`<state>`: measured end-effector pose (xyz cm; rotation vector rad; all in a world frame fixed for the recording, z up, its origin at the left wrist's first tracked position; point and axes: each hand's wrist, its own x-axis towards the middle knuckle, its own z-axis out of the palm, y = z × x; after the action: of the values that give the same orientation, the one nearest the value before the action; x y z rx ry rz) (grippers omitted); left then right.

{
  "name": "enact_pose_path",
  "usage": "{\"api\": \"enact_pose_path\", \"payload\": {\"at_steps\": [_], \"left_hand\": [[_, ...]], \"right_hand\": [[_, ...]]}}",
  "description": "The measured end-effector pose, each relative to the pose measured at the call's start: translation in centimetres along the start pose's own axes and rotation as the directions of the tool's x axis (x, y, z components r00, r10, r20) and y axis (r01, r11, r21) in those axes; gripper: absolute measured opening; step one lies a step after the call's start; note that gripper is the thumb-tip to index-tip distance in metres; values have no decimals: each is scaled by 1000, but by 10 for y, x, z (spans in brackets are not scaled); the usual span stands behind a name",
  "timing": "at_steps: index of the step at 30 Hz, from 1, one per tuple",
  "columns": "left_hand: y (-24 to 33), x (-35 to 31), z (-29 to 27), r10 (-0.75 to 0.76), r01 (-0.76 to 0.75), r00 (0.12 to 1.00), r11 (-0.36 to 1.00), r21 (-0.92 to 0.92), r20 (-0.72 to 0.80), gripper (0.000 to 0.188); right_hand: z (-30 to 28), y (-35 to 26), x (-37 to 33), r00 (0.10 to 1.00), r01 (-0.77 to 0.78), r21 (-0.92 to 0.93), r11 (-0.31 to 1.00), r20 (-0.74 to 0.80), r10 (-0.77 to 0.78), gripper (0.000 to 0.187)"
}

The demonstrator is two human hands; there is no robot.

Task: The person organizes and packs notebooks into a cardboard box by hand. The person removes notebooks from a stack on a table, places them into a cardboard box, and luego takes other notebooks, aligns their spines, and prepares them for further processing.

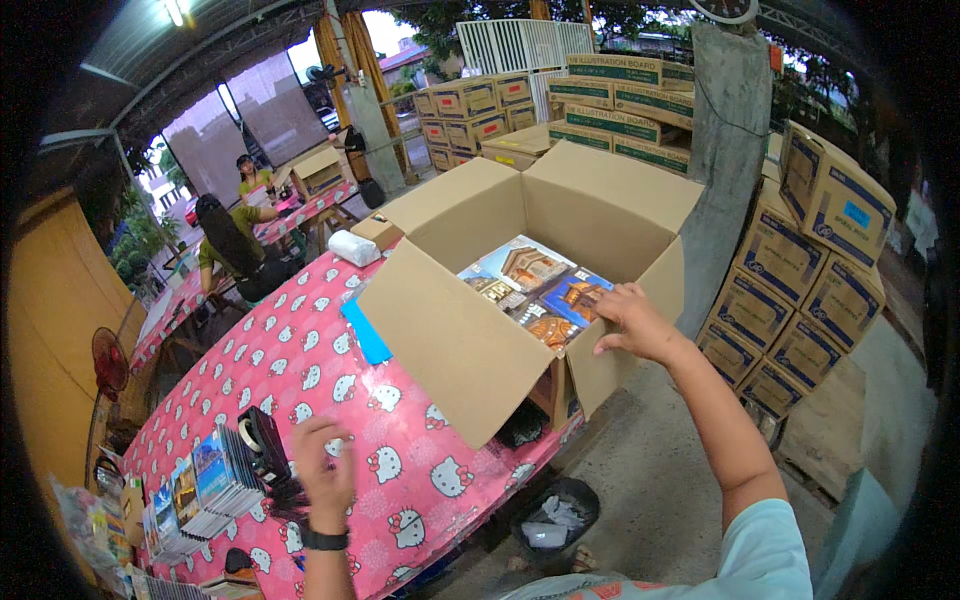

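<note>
A large open cardboard box (463,345) stands on the table with its flaps folded out. Inside lie stacked notebooks (523,265) with glossy covers showing buildings. My right hand (637,322) reaches over the box's right edge, its fingers spread at the corner of the notebooks; whether the fingertips press on them is hard to make out. My left hand (325,470), with a dark band at the wrist, hovers above the table with loosely bent fingers and nothing visible in it. Beside it are a black tape dispenser (263,447) and stacks of similar notebooks (212,475).
A pink patterned cloth covers the table (385,445). On it lie a white wrapped roll (354,248) and a blue sheet (367,333). A black bin (556,520) sits below the edge. Stacked cartons (780,290) stand at right. Two people (232,245) sit at far tables.
</note>
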<state>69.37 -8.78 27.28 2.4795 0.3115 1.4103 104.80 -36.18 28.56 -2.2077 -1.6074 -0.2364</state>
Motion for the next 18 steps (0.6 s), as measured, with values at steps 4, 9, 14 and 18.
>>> {"api": "enact_pose_path", "payload": {"at_steps": [4, 9, 14, 18], "left_hand": [[51, 18, 58, 53, -15, 989, 965, -263, 140, 17], [90, 42, 127, 220, -70, 933, 888, -455, 285, 37], [121, 54, 161, 259, -107, 889, 920, -378, 378, 51], [146, 58, 181, 78, -29, 889, 993, -115, 452, 58]], "right_hand": [[9, -3, 8, 998, 8, -23, 1000, -61, -9, 44], [1, 6, 7, 998, 56, 67, 996, -2, -56, 39], [-30, 53, 66, 961, -241, 681, 691, 265, 74, 26], [8, 133, 176, 987, -149, 297, 943, 110, 121, 32]]}}
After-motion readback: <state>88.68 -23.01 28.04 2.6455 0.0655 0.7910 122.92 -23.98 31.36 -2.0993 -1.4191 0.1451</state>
